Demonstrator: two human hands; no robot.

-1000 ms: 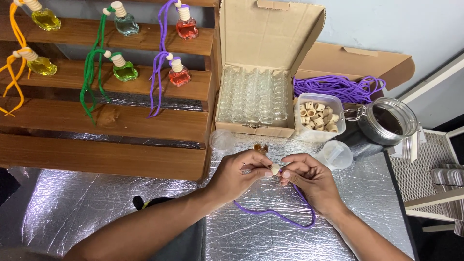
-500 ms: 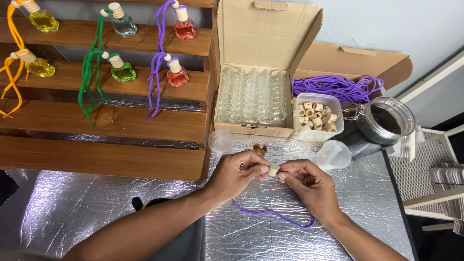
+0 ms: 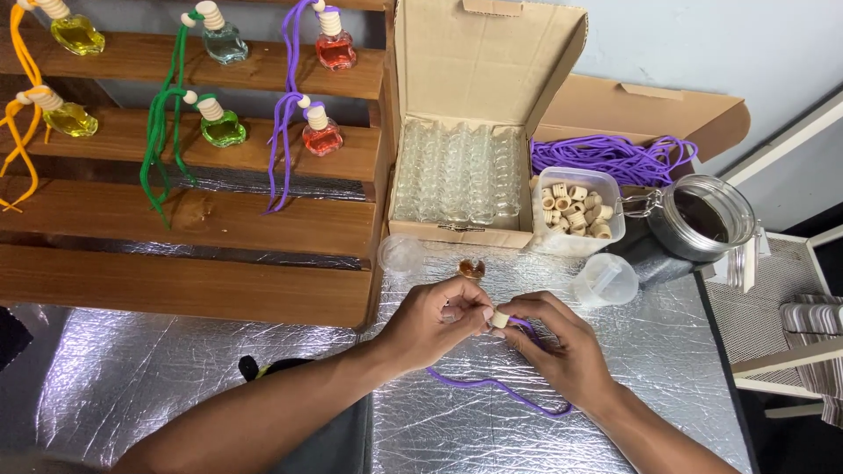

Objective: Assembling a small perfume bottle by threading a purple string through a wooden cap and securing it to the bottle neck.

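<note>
My left hand and my right hand meet over the silver foil table. Between their fingertips they pinch a small pale wooden cap. A purple cord runs from the cap under my right hand and loops on the foil. A small bottle with amber liquid stands just beyond my hands.
An open cardboard box of clear glass bottles, a tub of wooden caps, a bundle of purple cords, a glass jar and two plastic cups line the back. Wooden shelves at left hold filled bottles with cords.
My hands stay together on the cap. The purple cord's loop on the foil has shifted and flattened a little.
</note>
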